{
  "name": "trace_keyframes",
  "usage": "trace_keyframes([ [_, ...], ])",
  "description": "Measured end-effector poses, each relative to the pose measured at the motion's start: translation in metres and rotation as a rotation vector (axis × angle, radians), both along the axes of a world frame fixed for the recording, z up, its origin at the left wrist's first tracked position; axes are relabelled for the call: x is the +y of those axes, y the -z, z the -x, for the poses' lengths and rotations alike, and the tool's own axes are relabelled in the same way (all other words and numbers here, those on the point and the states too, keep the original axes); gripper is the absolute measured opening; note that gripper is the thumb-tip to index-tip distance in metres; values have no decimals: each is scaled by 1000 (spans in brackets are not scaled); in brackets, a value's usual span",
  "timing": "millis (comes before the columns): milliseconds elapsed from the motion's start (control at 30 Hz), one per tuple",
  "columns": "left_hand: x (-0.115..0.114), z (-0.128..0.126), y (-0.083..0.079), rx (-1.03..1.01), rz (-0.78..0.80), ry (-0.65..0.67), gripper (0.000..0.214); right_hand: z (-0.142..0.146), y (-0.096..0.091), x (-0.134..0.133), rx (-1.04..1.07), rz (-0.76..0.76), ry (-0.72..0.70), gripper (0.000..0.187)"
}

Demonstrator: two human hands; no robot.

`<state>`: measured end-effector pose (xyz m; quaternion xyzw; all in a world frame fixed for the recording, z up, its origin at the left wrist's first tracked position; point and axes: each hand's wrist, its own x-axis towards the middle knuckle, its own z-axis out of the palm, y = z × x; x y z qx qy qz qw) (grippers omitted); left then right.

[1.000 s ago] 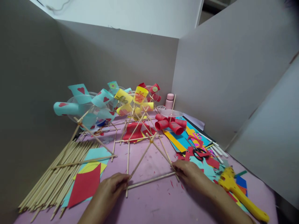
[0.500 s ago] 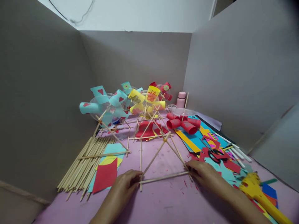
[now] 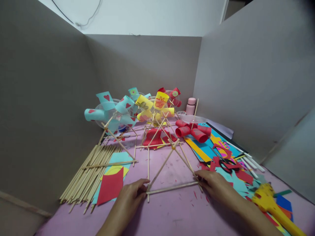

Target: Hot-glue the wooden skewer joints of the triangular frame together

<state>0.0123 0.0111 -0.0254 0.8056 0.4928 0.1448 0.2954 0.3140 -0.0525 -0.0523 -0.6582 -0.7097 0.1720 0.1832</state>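
Note:
In front of me stands a triangular frame of thin wooden sticks, joined at the top by a yellowish blob. A horizontal stick spans its near side. My left hand pinches the lower left corner, where this stick meets the leg ends. At the lower right corner, the fingers of my right hand are closed around the other joint; its fingertips are partly hidden. Behind the frame are stick stands carrying a blue paper-roll wheel and a yellow one.
On the left lie a bundle of wooden sticks and a red paper sheet. To the right are a red paper-roll wheel, black-handled scissors, paper scraps, white glue sticks and a yellow glue gun. A pink bottle stands behind.
Both hands keep their hold on the frame's lower corners. The view has shifted very slightly; otherwise nothing has visibly moved.

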Motion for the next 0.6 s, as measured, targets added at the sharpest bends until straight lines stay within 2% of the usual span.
trace_keyframes([
  [200, 9, 2, 6, 29, -9, 35, 37, 4, -5, -1, 72, -52, 56, 20],
  [300, 13, 4, 9, 54, -1, 12, 38, 5, -6, 1, 44, -55, 86, 14],
  [600, 14, 2, 6, 30, -9, 25, 34, 6, -7, 0, -17, -61, 112, 14],
])
